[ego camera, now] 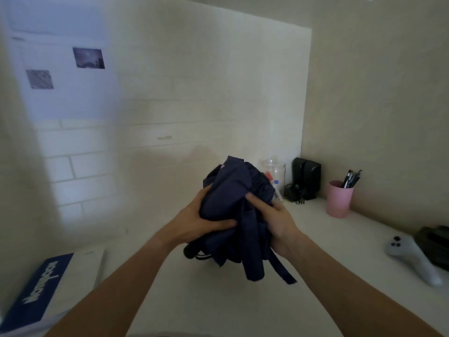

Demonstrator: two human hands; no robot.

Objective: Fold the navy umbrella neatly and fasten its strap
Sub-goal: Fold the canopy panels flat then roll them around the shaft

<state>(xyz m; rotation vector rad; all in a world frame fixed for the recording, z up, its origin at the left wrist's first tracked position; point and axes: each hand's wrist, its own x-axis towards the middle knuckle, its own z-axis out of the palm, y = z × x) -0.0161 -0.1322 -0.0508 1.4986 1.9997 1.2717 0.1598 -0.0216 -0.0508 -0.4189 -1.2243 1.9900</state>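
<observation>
**Gathering the navy canopy above the desk**

Bunched navy umbrella held in mid-air over the white desk — fabric crumpled, strap dangling loose below, dark handle end protruding at lower left. Left hand clasped around the fabric's left side; right hand gripping folds on the right. Beyond, at right: clear jar, black speaker, pink cup of pens, white controller. Blue-and-white box at lower left.

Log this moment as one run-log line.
stage: gathering canopy | left hand: gripping navy umbrella | right hand: gripping umbrella | strap: hanging loose, unfastened | folds: bunched, untidy
</observation>
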